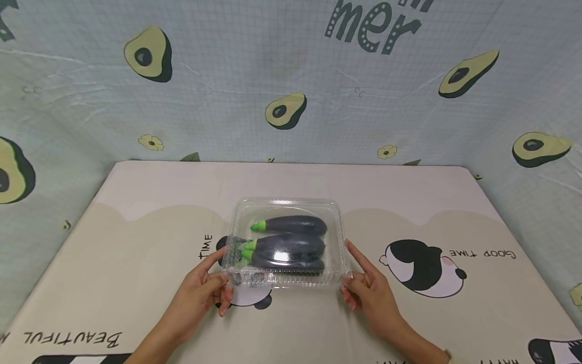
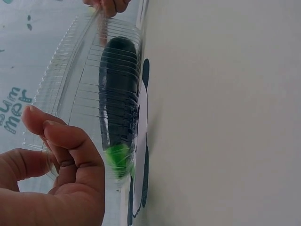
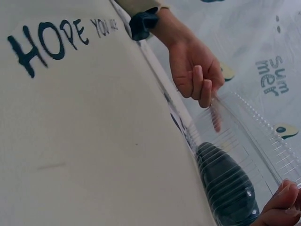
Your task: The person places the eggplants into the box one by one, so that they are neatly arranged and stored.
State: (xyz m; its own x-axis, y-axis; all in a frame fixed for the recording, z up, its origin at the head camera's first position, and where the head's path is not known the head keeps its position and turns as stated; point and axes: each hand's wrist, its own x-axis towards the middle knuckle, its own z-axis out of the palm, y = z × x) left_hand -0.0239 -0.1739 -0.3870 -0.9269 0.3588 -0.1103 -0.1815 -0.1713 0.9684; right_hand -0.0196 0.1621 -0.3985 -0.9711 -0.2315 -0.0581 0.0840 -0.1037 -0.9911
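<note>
A clear plastic clamshell box (image 1: 336,242) with ridged walls lies near the middle of the table, its lid over the base. Inside are three dark purple eggplants (image 1: 291,245), their green stem ends toward the left. My left hand (image 1: 200,288) grips the box's left side near the front corner, index finger along the side. At the opposite corner my right hand (image 1: 375,293) pinches the rim, its index finger stretched up the right side. Through the ridged wall in the left wrist view, one eggplant (image 2: 118,94) shows close up, with thumb and fingers at the rim.
Under the box is a pale tablecloth (image 1: 136,283) printed with dogs and lettering. A curtain (image 1: 218,101) with avocado prints stands behind the table and along both sides.
</note>
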